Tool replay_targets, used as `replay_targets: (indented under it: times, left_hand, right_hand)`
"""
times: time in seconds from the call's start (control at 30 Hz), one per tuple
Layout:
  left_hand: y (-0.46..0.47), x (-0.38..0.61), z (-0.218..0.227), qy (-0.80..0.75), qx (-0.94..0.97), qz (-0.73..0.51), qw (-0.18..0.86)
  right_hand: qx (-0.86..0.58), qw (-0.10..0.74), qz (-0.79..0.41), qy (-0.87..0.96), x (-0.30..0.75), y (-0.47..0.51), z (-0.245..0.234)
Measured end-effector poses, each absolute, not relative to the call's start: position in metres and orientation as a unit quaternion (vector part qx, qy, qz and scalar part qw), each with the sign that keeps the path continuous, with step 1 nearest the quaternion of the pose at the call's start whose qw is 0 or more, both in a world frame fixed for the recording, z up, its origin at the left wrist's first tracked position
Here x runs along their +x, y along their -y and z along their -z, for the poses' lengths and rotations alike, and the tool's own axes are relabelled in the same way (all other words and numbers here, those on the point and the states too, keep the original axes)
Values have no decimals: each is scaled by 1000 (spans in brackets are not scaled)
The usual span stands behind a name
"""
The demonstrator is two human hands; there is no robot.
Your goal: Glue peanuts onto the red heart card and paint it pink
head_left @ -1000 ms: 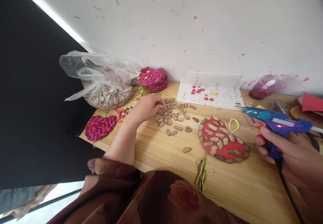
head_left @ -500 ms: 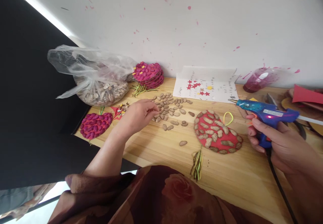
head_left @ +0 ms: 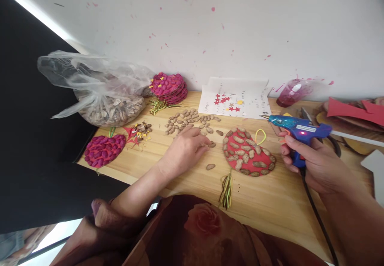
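My left hand point(head_left: 187, 150) is over the table with its fingers curled together. Its fingertips meet close to a peanut point(head_left: 212, 144), and whether anything is pinched between them is hidden. My right hand point(head_left: 312, 158) is wrapped round a blue glue gun point(head_left: 303, 130) with a lit red light, its nozzle pointing left. Below and left of the nozzle lies a red heart-shaped piece point(head_left: 247, 157) partly covered with peanuts, with a yellow loop point(head_left: 261, 137) and a yarn tassel point(head_left: 226, 190). A loose peanut point(head_left: 211, 166) rests near my left hand, and a peanut pile point(head_left: 189, 116) spreads behind it.
At the left are a clear bag of shells point(head_left: 111, 108), a purple-covered heart point(head_left: 105, 150) and a stack of similar pieces point(head_left: 169, 88). Paper with small stars point(head_left: 234, 98) leans at the wall beside a cup point(head_left: 289, 92). The gun's cord point(head_left: 318, 214) trails toward me.
My left hand has moved right and nearer to me, from the peanut pile toward the red heart. My right hand keeps hold of the glue gun. The view has shifted slightly right.
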State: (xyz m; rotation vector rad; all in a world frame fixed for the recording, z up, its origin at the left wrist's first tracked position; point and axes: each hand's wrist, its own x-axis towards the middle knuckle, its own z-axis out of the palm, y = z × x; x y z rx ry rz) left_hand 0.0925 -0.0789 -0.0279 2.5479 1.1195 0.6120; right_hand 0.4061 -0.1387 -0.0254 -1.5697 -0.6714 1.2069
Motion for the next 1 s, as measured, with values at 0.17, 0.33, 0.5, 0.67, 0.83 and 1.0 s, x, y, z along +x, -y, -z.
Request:
replay_targets:
  times: [0.17, 0.33, 0.5, 0.67, 0.83, 1.0]
  left_hand:
    - [76, 113, 29, -388, 898, -165, 125]
    - [77, 114, 30, -383, 903, -143, 133]
    - [79, 99, 28, -367, 911, -137, 127]
    - [83, 98, 24, -430, 884, -155, 95]
    - [87, 108, 23, -461, 876, -116, 78]
    - [86, 107, 22, -456, 881, -103, 73]
  right_hand:
    - [-646, 499, -504, 283, 406, 139, 26]
    - [-644, 509, -497, 282, 407, 138, 27]
    - [-637, 508, -502, 290, 408, 138, 30]
    - [-639, 505, -505, 287, 407, 139, 28]
    - [-642, 501, -505, 285, 407, 139, 28]
    - [-638, 503, -508, 287, 406, 139, 28]
